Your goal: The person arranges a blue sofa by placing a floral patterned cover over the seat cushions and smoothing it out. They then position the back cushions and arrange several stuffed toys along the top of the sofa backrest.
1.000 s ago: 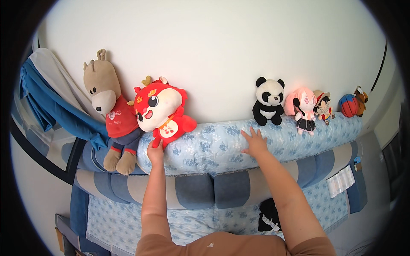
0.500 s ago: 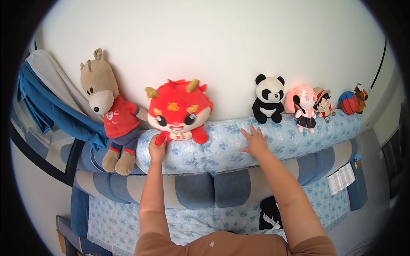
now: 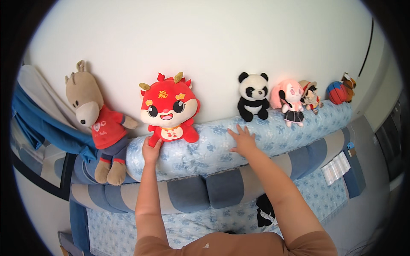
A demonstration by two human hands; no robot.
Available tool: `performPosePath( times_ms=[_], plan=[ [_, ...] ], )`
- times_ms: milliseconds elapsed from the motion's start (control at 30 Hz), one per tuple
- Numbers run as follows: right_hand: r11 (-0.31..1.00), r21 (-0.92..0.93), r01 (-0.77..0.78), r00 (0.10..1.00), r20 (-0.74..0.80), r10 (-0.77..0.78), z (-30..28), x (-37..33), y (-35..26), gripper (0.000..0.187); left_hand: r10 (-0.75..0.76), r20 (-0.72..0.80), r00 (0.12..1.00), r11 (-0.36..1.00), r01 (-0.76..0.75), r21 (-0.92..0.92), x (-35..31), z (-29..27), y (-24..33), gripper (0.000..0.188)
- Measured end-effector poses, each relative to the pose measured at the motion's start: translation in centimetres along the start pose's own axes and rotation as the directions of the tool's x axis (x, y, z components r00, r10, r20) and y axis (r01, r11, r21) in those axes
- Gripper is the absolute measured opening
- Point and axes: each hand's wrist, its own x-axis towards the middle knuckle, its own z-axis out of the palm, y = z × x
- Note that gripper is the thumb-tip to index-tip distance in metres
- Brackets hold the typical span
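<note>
A red dragon plush toy point(image 3: 167, 109) with gold horns sits upright on a long roll covered in pale blue floral cloth point(image 3: 188, 149), its back toward the wall. My left hand point(image 3: 151, 149) has its fingers closed around the toy's foot at the lower left. Farther right, my right hand point(image 3: 243, 141) lies on the floral roll with fingers spread, holding nothing. Just beyond it sits a black-and-white panda plush point(image 3: 253, 100). To the left of the dragon leans a tall beige plush animal point(image 3: 100, 121) in a red shirt.
Right of the panda are a pink-haired doll point(image 3: 293, 102), a doll in a straw hat point(image 3: 311, 98) and a red-and-blue ball point(image 3: 337, 92). A blue-and-beige sofa back point(image 3: 188, 194) runs below the roll. Dark clothing point(image 3: 265, 210) lies on the seat; a blue curtain point(image 3: 55, 132) hangs left.
The dragon toy has tipped back from a forward lean and now faces more upward. My left hand stays at its foot. The whole view has shifted slightly.
</note>
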Motion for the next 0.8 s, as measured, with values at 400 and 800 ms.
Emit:
performPosePath(
  times_ms=[400, 800],
  plan=[
    [0.825, 0.565, 0.001, 0.567, -0.68, 0.464, -1.5, 7.1, 10.3, 0.062, -0.01, 0.082, 0.997, 0.994, 0.019, -0.105, 1.1, 0.8, -2.8, 0.032],
    [0.778, 0.624, -0.072, 0.763, -0.467, 0.446, -4.3, 10.6, 13.1, 0.031, -0.084, 0.179, 0.98, 0.961, 0.127, -0.244, 2.2, 0.6, -4.0, 0.029]
  ],
)
